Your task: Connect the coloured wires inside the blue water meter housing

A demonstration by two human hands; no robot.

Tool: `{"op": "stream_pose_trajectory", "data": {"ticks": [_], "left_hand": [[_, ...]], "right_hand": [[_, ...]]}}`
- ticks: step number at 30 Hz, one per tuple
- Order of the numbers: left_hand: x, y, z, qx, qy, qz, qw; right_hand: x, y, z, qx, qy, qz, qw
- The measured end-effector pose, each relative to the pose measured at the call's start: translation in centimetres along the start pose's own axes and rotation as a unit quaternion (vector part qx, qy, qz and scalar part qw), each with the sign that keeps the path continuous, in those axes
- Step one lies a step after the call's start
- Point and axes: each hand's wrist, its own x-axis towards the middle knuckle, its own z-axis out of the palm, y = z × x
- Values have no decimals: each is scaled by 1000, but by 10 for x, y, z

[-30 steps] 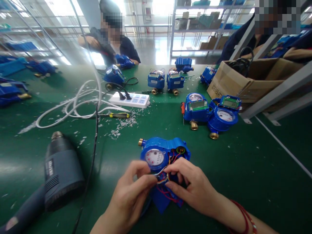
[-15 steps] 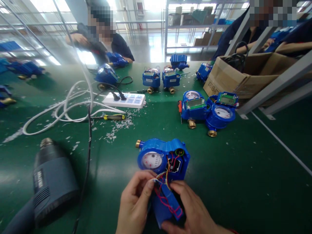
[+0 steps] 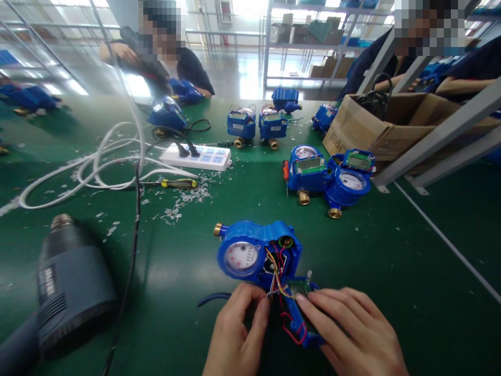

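Head view: blue meter (image 3: pixel 263 246), dial print (image 3: pixel 249 254) illegible

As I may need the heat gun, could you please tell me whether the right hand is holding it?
No, the heat gun lies at left, while the right hand touches the circuit board.

One view from head height, facing forward and down, close to the near blue meter (image 3: pixel 259 250), across the green bench (image 3: pixel 188 256), to the far shelves (image 3: pixel 305 45).
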Motion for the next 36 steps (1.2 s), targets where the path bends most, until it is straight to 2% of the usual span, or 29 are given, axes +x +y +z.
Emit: {"op": "stream_pose_trajectory", "data": {"ticks": [3,5,6,7,9,11,13,15,17,18,20,21,23,24,25,26,27,28,30,31,33,36], "left_hand": [[-1,2,-1,84,44,43,995],[-2,6,0,81,84,42,992],[-1,8,1,61,82,31,994],[-1,11,3,25,55,19,998],[2,13,8,-81,-35,-6,996],[6,12,16,-214,-88,-35,972],[9,9,25,-341,-92,-70,933],[11,6,32,-428,-78,-108,894],[12,4,38,-481,-71,-128,864],[12,3,40,-498,-73,-128,854],[12,3,42,-529,-87,-121,835],[12,3,43,-541,-95,-116,827],[12,4,44,-544,-106,-107,825],[13,5,43,-530,-106,-99,835],[13,7,42,-496,-100,-89,858],[13,8,39,-438,-86,-78,892],[12,9,37,-361,-63,-66,928],[12,11,34,-281,-35,-56,957],[11,14,28,-170,20,-44,984],[11,15,26,-158,42,-41,986],[12,18,23,-203,64,-56,975],[16,22,22,-308,56,-143,939]], "right_hand": [[3,-5,-11,-54,-29,-18,998],[6,-7,-16,-85,-28,-31,995],[7,-8,-16,-99,-23,-39,994],[8,-9,-15,-112,-17,-46,993],[9,-11,-10,-136,-4,-68,988],[8,-11,-1,-137,25,-90,986],[4,-9,6,-86,47,-92,991],[-4,-5,8,9,35,-79,996],[-14,2,6,104,3,-33,994],[-20,5,4,138,-1,23,990],[-27,10,1,186,11,192,964],[-28,11,0,222,7,288,932],[-24,11,1,343,-51,428,835],[-20,9,3,412,-92,466,778],[-14,8,4,470,-128,482,728],[-9,6,4,507,-148,488,695],[-3,4,4,524,-152,490,681],[1,3,4,523,-147,489,683],[7,2,1,502,-133,483,705],[8,2,0,493,-129,481,713],[9,2,-2,491,-126,484,713],[8,1,-1,507,-127,496,693]]}}
